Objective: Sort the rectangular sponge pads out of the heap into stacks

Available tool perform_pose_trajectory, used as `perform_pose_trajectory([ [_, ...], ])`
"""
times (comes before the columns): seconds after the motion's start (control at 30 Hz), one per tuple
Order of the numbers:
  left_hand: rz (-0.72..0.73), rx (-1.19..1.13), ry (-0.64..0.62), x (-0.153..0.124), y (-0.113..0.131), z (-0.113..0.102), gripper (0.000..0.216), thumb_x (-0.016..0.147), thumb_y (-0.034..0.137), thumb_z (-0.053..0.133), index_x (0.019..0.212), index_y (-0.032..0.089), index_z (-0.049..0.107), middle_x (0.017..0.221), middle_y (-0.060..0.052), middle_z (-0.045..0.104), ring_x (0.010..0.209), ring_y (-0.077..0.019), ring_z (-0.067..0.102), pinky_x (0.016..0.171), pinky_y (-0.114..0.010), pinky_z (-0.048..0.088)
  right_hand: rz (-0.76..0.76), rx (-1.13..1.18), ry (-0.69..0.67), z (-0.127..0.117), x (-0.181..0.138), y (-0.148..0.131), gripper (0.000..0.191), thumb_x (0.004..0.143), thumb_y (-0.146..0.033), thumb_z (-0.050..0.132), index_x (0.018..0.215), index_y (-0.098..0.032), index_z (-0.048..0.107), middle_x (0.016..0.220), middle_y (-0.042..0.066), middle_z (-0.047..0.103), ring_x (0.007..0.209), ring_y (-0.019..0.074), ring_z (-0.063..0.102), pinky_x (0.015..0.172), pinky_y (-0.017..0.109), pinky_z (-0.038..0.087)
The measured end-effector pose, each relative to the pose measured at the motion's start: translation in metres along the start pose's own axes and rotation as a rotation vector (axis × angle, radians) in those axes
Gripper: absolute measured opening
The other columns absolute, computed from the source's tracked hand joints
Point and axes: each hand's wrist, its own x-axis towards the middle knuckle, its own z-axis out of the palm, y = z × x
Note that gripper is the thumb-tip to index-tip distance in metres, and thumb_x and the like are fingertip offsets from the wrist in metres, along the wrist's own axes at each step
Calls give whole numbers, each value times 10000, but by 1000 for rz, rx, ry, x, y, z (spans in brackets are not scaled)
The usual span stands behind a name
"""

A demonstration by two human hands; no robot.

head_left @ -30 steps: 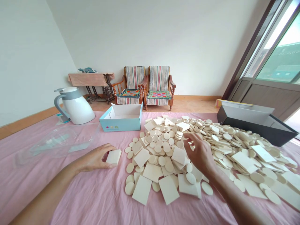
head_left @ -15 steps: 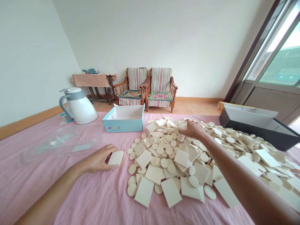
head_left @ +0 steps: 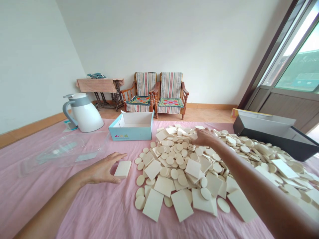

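Observation:
A small stack of pale square pieces (head_left: 123, 169) lies on the pink cloth. My left hand (head_left: 104, 168) is open around it, thumb and fingers spread apart with a gap to the stack's sides. Farther off, my right hand (head_left: 204, 136) reaches into the back of a large pile of pale pieces (head_left: 171, 161), round discs and flat squares mixed. Its fingers are bent down and closed at the pile, beside a light square piece (head_left: 193, 136). The fingertips are partly hidden, so what they grip does not show.
A light blue open box (head_left: 132, 131) stands behind the stack, and a black open box (head_left: 276, 136) at the right. To the left are a white jug (head_left: 87, 114) and clear plastic packaging (head_left: 64, 151). Two chairs (head_left: 170, 94) stand beyond the pink cloth (head_left: 104, 209).
My left hand has let go of the stack and spread its fingers; the stack stays in place. My right hand has shifted only slightly at the back of the pile.

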Motion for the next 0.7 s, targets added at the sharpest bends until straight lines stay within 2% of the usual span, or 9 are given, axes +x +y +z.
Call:
perform_pose_trajectory([
  [0.07,-35,12,81,0,0,-3,849,661,509,736,1397,228,421,1383,-103,485,1261,-301,457,1043,-383,377,-5,8,16,3,0,1,603,712,-492,594,1173,-103,576,1146,200,624,1140,371,489,910,479,341],
  [0.13,-58,-11,206,2,2,-3,761,725,550,670,1369,205,457,1393,-120,484,1259,-303,464,1022,-395,401,-5,30,39,7,-2,3,566,705,-514,599,1103,-111,606,1116,196,626,1108,364,511,899,463,352],
  [0.23,-61,-137,408,9,16,2,630,791,562,595,1293,189,522,1312,-117,556,1158,-273,543,905,-364,481,-22,96,120,7,-11,8,503,711,-471,606,1076,-126,607,1061,171,627,1028,327,554,859,417,385],
  [0.3,-63,-257,489,15,33,7,534,801,555,589,1193,190,589,1201,-100,627,1046,-249,600,851,-349,498,-61,184,187,2,-22,6,481,725,-420,607,1105,-125,589,1037,153,619,946,277,580,812,362,412],
  [0.37,-60,-413,489,21,55,14,443,803,534,604,1068,181,646,1066,-85,679,939,-229,629,821,-339,499,-129,297,229,-5,-39,-5,484,738,-394,607,1141,-128,572,1024,135,609,866,232,588,765,320,432],
  [0.47,-21,-730,338,30,94,25,401,790,512,641,988,164,671,969,-83,688,859,-209,627,725,-299,500,-301,448,244,-9,-69,-35,514,741,-366,618,1200,-145,550,1055,124,593,842,218,587,777,334,463],
  [0.53,-13,-925,268,35,116,33,461,778,521,659,1064,161,654,1015,-97,664,811,-184,611,638,-264,485,-447,530,258,-5,-88,-60,555,733,-312,633,1253,-159,519,1131,133,568,942,245,579,844,374,472],
  [0.6,-22,-1046,262,38,132,40,526,756,526,686,1133,163,628,989,-95,645,781,-165,594,588,-237,463,-547,599,307,4,-105,-83,650,719,-245,637,1335,-170,445,1176,138,546,1046,275,549,908,422,464],
  [0.7,-63,-1147,257,42,143,49,505,726,520,721,1062,150,647,891,-67,634,611,-99,529,499,-204,400,-597,666,327,18,-120,-108,785,711,-158,623,1431,-176,310,1224,149,519,1134,294,505,947,462,458],
])
